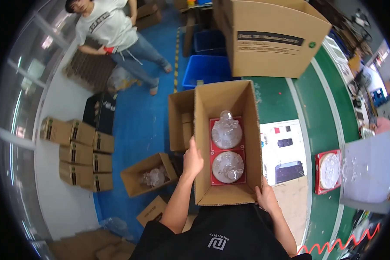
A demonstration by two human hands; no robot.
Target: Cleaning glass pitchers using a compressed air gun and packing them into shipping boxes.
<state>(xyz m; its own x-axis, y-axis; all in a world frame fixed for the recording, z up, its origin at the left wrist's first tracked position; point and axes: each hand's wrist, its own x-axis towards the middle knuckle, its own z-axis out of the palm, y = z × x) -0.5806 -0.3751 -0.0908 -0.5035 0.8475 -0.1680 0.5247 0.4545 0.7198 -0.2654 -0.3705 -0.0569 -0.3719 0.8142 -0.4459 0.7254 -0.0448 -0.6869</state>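
An open brown cardboard box (pixel 224 96) is held between my two hands, its near end close to my black shirt. My left hand (pixel 193 159) grips the left wall, while my right hand (pixel 266 198) is closed on the right wall near the near corner. Inside the box lie two red square pieces, one behind the other. The far one bears a clear plastic dome-like part (pixel 226 133); the near one bears a similar clear part (pixel 228 167). What lies beneath them is hidden.
Left of me, an open box (pixel 136 177) with clear plastic stands near stacked cartons (pixel 76 151). A person (pixel 117 39) stands at far left. Ahead are a blue bin (pixel 206 71) and a large carton (pixel 268 47). On the green table (pixel 327 117) rests another red-based piece (pixel 329 171).
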